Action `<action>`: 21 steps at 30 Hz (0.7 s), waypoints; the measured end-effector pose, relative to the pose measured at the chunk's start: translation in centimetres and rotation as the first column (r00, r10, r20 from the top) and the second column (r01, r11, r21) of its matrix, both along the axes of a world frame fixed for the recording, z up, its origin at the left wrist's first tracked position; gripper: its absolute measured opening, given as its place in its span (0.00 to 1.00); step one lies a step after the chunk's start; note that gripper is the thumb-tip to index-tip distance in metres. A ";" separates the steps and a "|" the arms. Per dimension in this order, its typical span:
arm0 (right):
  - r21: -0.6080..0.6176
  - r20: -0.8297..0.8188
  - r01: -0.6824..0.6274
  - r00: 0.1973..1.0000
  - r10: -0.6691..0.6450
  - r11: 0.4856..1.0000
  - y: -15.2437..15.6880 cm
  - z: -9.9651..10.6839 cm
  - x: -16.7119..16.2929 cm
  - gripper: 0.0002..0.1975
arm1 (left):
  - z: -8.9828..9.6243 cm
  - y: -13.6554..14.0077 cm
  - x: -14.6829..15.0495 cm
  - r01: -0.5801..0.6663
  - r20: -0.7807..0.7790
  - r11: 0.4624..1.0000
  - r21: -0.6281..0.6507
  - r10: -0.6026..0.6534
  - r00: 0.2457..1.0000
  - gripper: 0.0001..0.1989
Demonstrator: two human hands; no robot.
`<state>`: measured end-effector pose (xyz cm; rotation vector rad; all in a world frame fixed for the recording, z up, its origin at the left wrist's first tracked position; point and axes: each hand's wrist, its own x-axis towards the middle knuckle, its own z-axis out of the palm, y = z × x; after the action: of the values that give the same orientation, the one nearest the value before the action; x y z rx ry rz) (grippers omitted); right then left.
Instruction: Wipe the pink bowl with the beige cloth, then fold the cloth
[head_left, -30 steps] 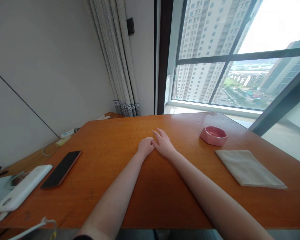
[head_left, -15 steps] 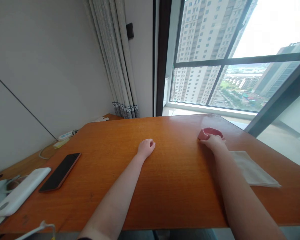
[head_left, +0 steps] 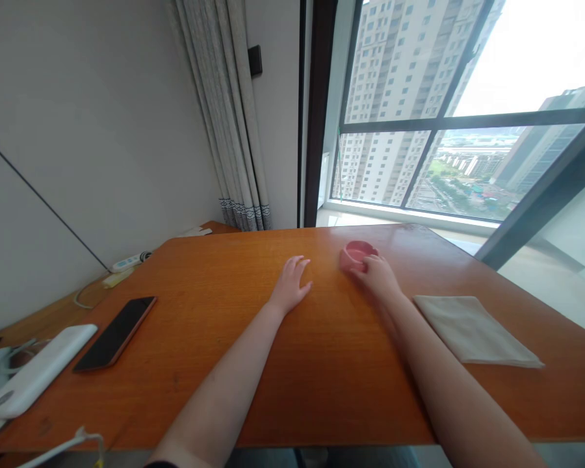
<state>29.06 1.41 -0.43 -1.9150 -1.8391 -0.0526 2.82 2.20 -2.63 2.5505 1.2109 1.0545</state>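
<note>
A small round pink dish (head_left: 355, 255), perhaps an ashtray, is gripped at its near right side by my right hand (head_left: 376, 275), the thumb outside the wall and the fingers at the rim. Whether its base touches the wooden table (head_left: 292, 377) I cannot tell. To the left of the dish, my left hand (head_left: 289, 286) is over the middle of the table, fingers spread, with nothing in it. A folded pale cloth (head_left: 478, 330) lies flat to the right of my right forearm.
On the left side lie a dark phone (head_left: 114, 334) and a long white device (head_left: 39, 374) with a cable. A white power strip (head_left: 127, 262) sits by the wall. A grey curtain (head_left: 234, 117) hangs behind the table, next to a large window (head_left: 419, 123).
My right hand has moved left across the table with the pink dish, nearer my left hand. The cloth is now more exposed. My left hand has opened from a fist.
</note>
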 end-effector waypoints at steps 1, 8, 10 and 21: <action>0.018 -0.008 -0.053 0.999 0.053 0.998 0.0 0.0 -1.7 0.12 | 0.3 -0.3 0.2 0.033 -0.015 0.999 0.041 -0.033 0.999 0.30; 0.124 -0.231 -0.463 0.846 0.480 0.877 -2.1 -0.8 -10.0 0.09 | 2.0 -1.1 -0.1 0.158 -0.143 0.986 0.047 -0.150 0.978 0.18; 0.157 -0.329 -0.476 0.801 0.500 0.865 -2.5 -1.5 -10.6 0.09 | 2.5 -1.0 -0.9 0.167 -0.162 0.986 0.029 -0.160 0.974 0.07; 0.113 -0.530 -0.423 0.740 0.415 0.899 -0.8 -4.7 -9.5 0.33 | 2.9 1.1 -17.4 -0.540 -0.170 0.828 0.153 0.560 0.811 0.18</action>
<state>19.52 0.59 -5.13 -1.2800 -1.8009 0.5999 -14.63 3.32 0.31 2.4797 2.1003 0.9617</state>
